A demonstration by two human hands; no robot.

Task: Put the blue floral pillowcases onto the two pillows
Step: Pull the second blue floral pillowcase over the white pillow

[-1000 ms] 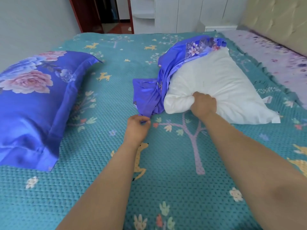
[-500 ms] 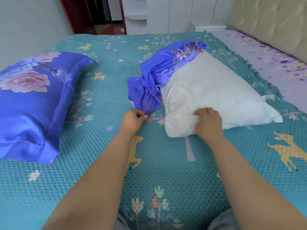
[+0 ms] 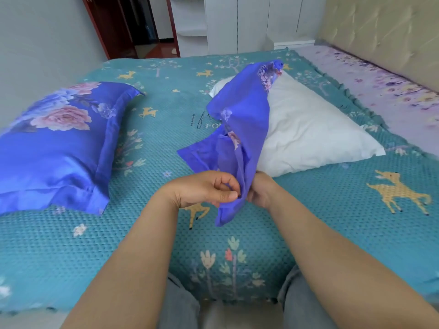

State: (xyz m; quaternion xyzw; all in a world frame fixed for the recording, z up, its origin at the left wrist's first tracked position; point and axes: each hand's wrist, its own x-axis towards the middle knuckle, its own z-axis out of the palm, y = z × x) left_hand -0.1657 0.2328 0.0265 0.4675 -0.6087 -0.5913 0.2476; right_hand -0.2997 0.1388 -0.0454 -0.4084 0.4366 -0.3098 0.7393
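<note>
One pillow [image 3: 54, 141] is lying dressed at the bed's [image 3: 237, 233] left edge, while both hands, left [image 3: 204, 189] and right [image 3: 260, 189], are pinching the second pillowcase [image 3: 240, 129] draped over the bare white pillow [image 3: 308, 129].

Covered blue floral pillow [image 3: 54, 148] lying left, loose pillowcase [image 3: 240, 129] lifted, draped across bare white pillow [image 3: 306, 129]

Both arms extended, left hand [image 3: 209, 188] and right hand [image 3: 260, 192] in pinching grip.
</note>
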